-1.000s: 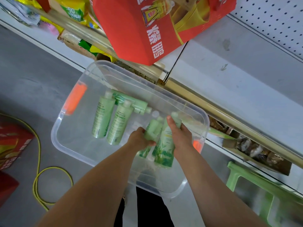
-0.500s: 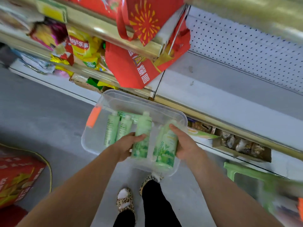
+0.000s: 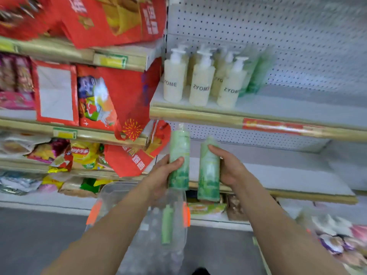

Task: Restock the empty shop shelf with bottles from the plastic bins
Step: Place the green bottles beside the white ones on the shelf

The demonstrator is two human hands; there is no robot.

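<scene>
My left hand [image 3: 162, 173] grips a tall green bottle [image 3: 179, 153] held upright. Beside it, my right hand [image 3: 230, 167] grips a second green bottle [image 3: 208, 171], also upright. Both are raised in front of the white shelf [image 3: 288, 175], just below the upper shelf [image 3: 278, 112]. That upper shelf carries several cream pump bottles [image 3: 200, 84] with blurred green bottles [image 3: 256, 74] behind them. Down on the floor lies the clear plastic bin [image 3: 123, 193] with orange handles, and a green bottle [image 3: 166, 225] remains inside it.
Red gift bags [image 3: 127, 155] and snack packs [image 3: 83, 153] crowd the shelves on the left. A white pegboard back panel [image 3: 278, 36] rises behind the bottle shelves. Packaged goods [image 3: 337, 235] lie at lower right. Grey floor [image 3: 39, 235] spreads at lower left.
Both hands lifted their green bottles out of the bin and up to shelf height. The view has tilted up from the bin to the shelves.
</scene>
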